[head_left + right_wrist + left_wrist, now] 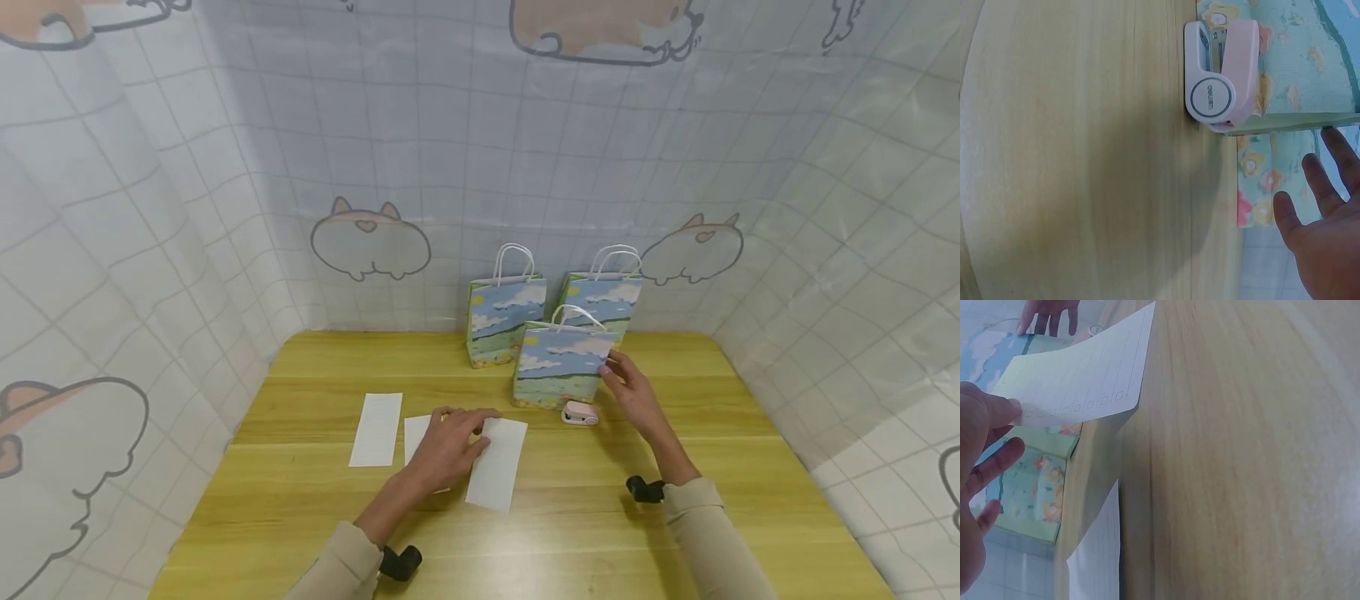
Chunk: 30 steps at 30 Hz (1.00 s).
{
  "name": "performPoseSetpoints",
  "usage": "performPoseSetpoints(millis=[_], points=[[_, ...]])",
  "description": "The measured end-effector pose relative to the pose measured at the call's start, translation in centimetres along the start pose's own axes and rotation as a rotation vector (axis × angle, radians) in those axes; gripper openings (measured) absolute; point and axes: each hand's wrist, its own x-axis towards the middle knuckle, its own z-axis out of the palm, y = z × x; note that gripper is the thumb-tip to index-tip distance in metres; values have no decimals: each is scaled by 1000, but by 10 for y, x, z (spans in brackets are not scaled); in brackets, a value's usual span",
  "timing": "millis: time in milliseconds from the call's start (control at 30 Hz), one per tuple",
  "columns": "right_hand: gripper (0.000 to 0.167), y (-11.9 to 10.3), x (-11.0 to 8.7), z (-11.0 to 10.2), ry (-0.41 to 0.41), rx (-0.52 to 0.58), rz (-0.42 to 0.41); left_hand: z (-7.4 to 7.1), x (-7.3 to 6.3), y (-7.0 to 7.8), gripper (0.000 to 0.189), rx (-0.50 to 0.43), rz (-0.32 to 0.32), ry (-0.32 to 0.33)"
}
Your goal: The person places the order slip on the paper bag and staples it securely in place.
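Observation:
My left hand [450,446] pinches the edge of a white lined paper slip [498,467]; in the left wrist view the slip [1085,381] tilts up off the table, a row of small checkboxes along one side. Partly under that hand lies a second slip [417,429], and a third slip [377,429] is farther left. At the right side of the front paper gift bag [562,367], printed with sky and meadow, is my right hand [633,396]. Its fingers are extended, fingertips right at the bag's edge in the right wrist view. A pink and white stapler [1222,75] sits against the bag's base.
Two matching gift bags, a left one [506,321] and a right one [618,296], stand behind the front bag with white handles up. Patterned curtains [450,167] enclose the wooden table [300,517] at the back and sides.

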Motion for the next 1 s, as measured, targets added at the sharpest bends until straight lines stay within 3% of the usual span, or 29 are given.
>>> performPoseSetpoints(millis=[333, 600, 1000], points=[[48, -42, -9, 11, -55, -40, -12, -3, 1, -1, 38, 2, 4, 70], [58, -13, 5, 26, -66, -32, -5, -4, 2, -3, 39, -51, 10, 156], [59, -17, 9, 44, -92, -39, -34, -10, 1, -4, 35, -55, 1, 190]])
